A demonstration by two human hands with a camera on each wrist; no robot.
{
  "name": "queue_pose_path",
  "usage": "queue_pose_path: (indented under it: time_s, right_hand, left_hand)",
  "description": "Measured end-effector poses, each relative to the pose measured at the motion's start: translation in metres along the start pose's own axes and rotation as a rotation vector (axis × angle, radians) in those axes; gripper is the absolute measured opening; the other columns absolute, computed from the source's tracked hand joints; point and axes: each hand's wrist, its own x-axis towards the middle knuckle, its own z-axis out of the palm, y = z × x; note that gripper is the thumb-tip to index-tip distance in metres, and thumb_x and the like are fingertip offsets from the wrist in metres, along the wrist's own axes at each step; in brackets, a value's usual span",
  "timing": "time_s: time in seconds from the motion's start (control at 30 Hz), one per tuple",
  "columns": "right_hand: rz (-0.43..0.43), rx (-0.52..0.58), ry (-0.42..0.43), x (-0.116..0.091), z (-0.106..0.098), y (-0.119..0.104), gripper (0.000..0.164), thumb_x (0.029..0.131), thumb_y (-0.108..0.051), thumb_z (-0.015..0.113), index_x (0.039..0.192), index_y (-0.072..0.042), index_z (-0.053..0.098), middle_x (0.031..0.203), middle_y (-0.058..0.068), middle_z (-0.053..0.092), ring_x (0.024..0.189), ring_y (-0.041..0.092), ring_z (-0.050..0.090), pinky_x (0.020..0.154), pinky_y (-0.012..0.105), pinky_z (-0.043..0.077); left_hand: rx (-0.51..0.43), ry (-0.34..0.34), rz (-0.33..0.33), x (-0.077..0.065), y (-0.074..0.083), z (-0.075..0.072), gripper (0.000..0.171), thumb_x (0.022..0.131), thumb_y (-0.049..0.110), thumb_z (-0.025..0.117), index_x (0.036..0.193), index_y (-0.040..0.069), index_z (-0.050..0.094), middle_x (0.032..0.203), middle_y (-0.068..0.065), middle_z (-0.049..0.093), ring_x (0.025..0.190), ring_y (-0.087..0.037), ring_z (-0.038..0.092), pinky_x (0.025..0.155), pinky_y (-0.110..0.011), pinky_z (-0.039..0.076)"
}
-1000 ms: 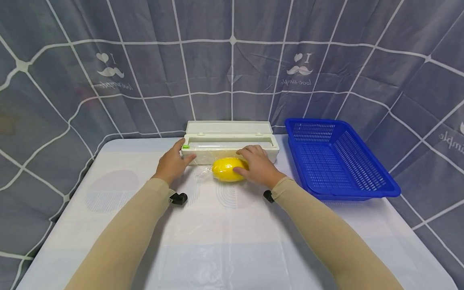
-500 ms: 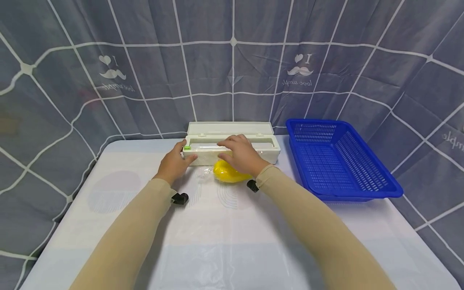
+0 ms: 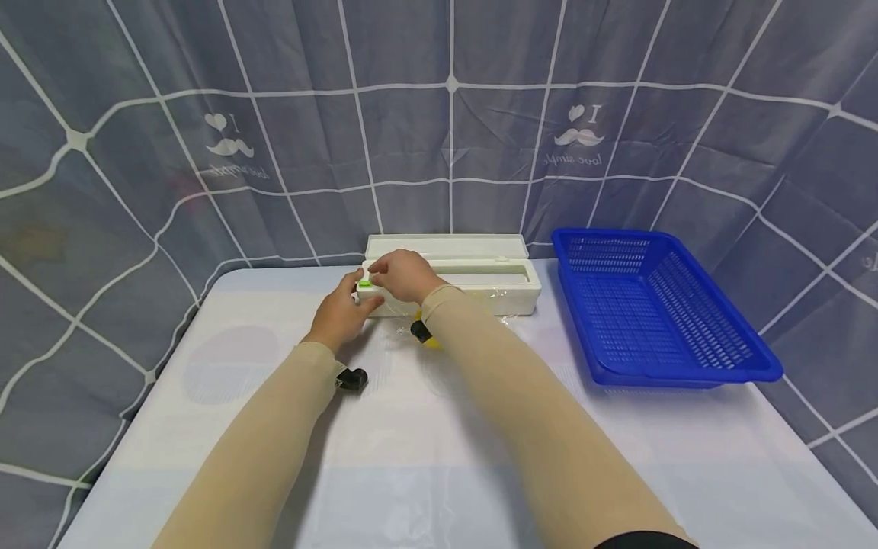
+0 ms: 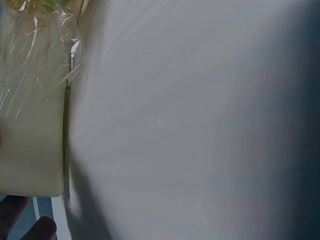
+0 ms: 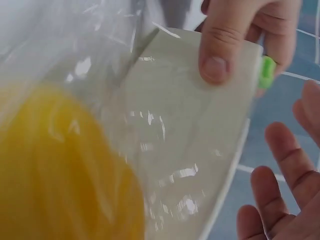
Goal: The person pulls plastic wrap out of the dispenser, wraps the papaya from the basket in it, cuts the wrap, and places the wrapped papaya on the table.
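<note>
A white cling film dispenser [image 3: 516, 302] lies at the back of the table with its lid raised. My left hand [image 3: 341, 314] grips its left end, thumb pressed on the front face. Beside the thumb, a green slide cutter [image 5: 267, 72] sits at the dispenser's edge. My right hand [image 3: 405, 276] reaches across to this end; in the right wrist view its loosely bent fingers [image 5: 282, 137] hover near the cutter, holding nothing. Clear film [image 5: 182, 174] drapes over the front face. Under it lies a yellow oval thing [image 5: 65, 170], mostly hidden by my right forearm in the head view.
A blue slotted plastic basket [image 3: 610, 369] stands right of the dispenser. Behind the table hangs a grey curtain [image 3: 405, 137] with white grid lines. A pale patterned cloth [image 3: 411, 488] covers the table.
My right hand has left the yellow thing and moved left along the dispenser to its left end, by the green cutter. My left hand keeps its grip there.
</note>
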Motion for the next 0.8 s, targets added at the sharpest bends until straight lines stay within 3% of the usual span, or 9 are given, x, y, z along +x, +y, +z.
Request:
queue_pose_path:
  time_s: [0.17, 0.43, 0.8]
  right_hand:
    - [0.054, -0.131, 0.014, 0.007, 0.013, -0.010, 0.031, 0.106, -0.032, 0.061, 0.134, -0.028, 0.074, 0.133, -0.008, 0.074, 0.127, 0.025, 0.067, 0.104, 0.042, 0.051]
    - [0.079, -0.226, 0.066, 0.007, 0.019, -0.019, 0.025, 0.105, -0.036, 0.063, 0.125, -0.032, 0.079, 0.127, -0.009, 0.076, 0.117, 0.028, 0.065, 0.095, 0.042, 0.048]
    - [0.106, -0.204, 0.100, 0.009, 0.023, -0.012, 0.022, 0.104, -0.034, 0.065, 0.118, -0.030, 0.081, 0.127, -0.011, 0.076, 0.120, 0.028, 0.065, 0.099, 0.043, 0.048]
  left_hand:
    - [0.008, -0.002, -0.002, -0.001, 0.001, 0.000, 0.077, 0.102, 0.055, 0.061, 0.164, 0.020, 0.032, 0.159, -0.022, 0.050, 0.140, -0.045, 0.054, 0.114, -0.064, 0.043]
    - [0.029, 0.016, 0.006, 0.000, 0.001, 0.000, 0.073, 0.103, 0.051, 0.059, 0.163, 0.019, 0.033, 0.159, -0.020, 0.051, 0.138, -0.046, 0.056, 0.115, -0.062, 0.043]
    - [0.031, 0.007, -0.008, 0.002, -0.003, -0.001, 0.078, 0.102, 0.056, 0.062, 0.165, 0.020, 0.031, 0.160, -0.020, 0.049, 0.143, -0.046, 0.050, 0.117, -0.063, 0.040]
